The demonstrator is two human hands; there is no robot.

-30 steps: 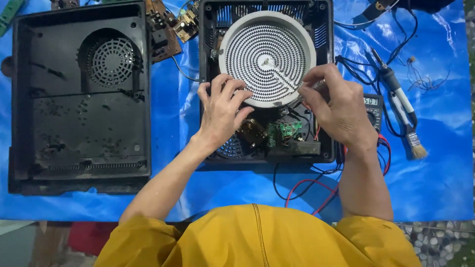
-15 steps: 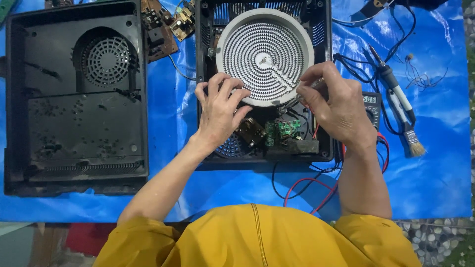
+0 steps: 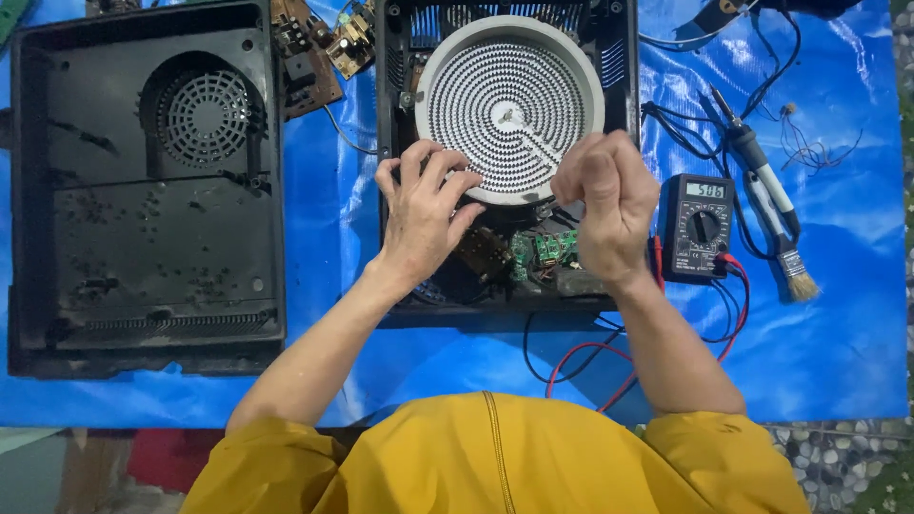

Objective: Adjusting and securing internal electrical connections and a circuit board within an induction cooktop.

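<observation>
My left hand (image 3: 424, 214) rests palm-down, fingers curled on the round heating coil's (image 3: 509, 105) near rim; my right hand (image 3: 609, 205), clenched, touches its right edge; coil sits in the open cooker base (image 3: 395, 114).

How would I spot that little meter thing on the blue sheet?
Start at the round white heating coil in the open black casing. Just right of it, beside the right hand, lies the meter: a small dark box with a round dial, a display, and red and black leads.

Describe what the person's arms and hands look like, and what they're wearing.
Both hands are bare: the left hand and right hand have no gloves, rings or watch visible. The forearms are uncovered, and yellow sleeves begin near the elbows, part of a yellow top.
</observation>
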